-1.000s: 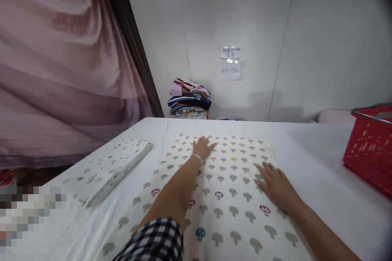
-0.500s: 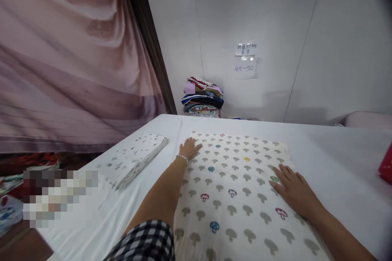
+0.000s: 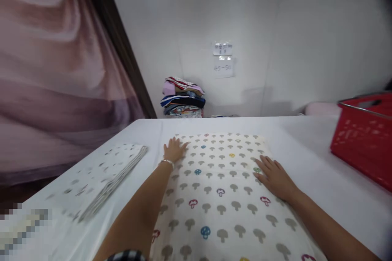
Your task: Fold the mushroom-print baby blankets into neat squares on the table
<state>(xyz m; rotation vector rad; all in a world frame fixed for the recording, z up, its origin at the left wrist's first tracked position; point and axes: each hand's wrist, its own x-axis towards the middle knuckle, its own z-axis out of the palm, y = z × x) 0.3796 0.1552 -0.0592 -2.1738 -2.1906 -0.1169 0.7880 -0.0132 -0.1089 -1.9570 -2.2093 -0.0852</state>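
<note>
Left hand (image 3: 174, 149) is spread at the far-left edge of one mushroom-print cloth (image 3: 225, 179) mid-desk (image 3: 309, 159), right hand (image 3: 277, 178) spread on its right side, so I'd call this smoothing, next probably needing even palms, with one folded cloth (image 3: 104, 175) left and one red basket (image 3: 364, 140) right.

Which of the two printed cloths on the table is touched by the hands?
The mushroom-print cloth: the left hand touches its left edge, the right hand its right side. The cloth further left lies apart, untouched.
</note>
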